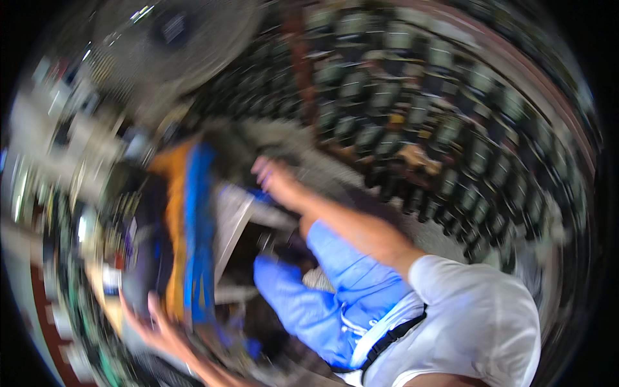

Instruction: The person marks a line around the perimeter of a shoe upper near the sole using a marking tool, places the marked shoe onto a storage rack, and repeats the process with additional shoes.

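Across the left side lies a long blue-and-orange layered slab [200, 226], probably bulky yet somewhat soft, best held with both palms at its near and far ends. The left hand [157, 330], digits spread, is by the near end; the right hand's [280, 182] blurred fingers I cannot tell.

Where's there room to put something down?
The grey floor between the right forearm and the rows of dark things looks bare, though blur may hide bits. It's crowded in those rows and around the left hand, beside the blue-and-orange object.
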Action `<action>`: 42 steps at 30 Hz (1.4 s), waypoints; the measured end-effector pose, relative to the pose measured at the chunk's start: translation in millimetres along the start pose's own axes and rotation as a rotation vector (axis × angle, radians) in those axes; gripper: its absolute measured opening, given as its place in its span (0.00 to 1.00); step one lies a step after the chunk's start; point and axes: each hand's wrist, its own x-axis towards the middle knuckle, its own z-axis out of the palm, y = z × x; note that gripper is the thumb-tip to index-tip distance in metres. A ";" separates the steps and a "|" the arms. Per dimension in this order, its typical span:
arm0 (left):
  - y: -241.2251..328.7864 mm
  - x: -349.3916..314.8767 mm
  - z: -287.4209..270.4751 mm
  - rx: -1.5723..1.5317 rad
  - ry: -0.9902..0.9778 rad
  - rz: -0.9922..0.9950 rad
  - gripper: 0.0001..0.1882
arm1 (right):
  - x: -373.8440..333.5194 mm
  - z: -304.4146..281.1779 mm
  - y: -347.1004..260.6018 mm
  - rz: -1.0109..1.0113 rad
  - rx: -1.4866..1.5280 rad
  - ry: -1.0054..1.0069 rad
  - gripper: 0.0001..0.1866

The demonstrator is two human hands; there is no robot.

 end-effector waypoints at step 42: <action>41.1 -119.7 28.5 0.158 0.007 0.396 0.10 | -75.8 119.1 -203.0 -0.912 -0.440 -0.697 0.12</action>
